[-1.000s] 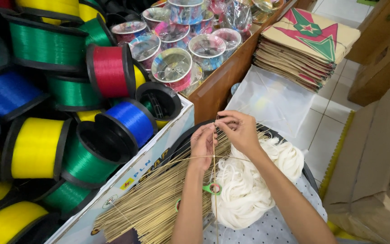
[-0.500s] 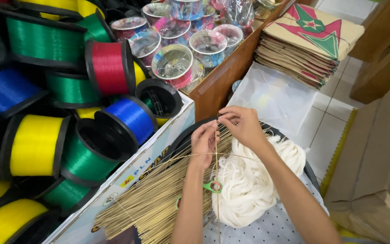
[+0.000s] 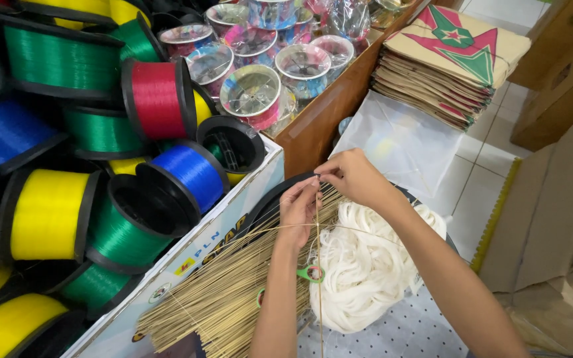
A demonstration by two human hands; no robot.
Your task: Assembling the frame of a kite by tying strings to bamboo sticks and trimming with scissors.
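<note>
A person's left hand (image 3: 298,207) and right hand (image 3: 351,176) meet over a bundle of thin straw-coloured bamboo sticks (image 3: 233,292), both closed in a fingertip pinch on a single slender bamboo stick (image 3: 318,265) that runs straight down between the forearms. A second thin stick (image 3: 247,233) crosses it just below the left hand. A heap of white string (image 3: 359,265) lies beside the bundle under the right forearm, with small green-handled scissors (image 3: 311,272) near the left wrist. To the left, a cardboard box (image 3: 187,265) holds large spools of yellow, green, blue and red line (image 3: 160,99). A stack of brown paper kites with red and green star patterns (image 3: 452,56) rests at upper right on the tiled floor (image 3: 482,172).
</note>
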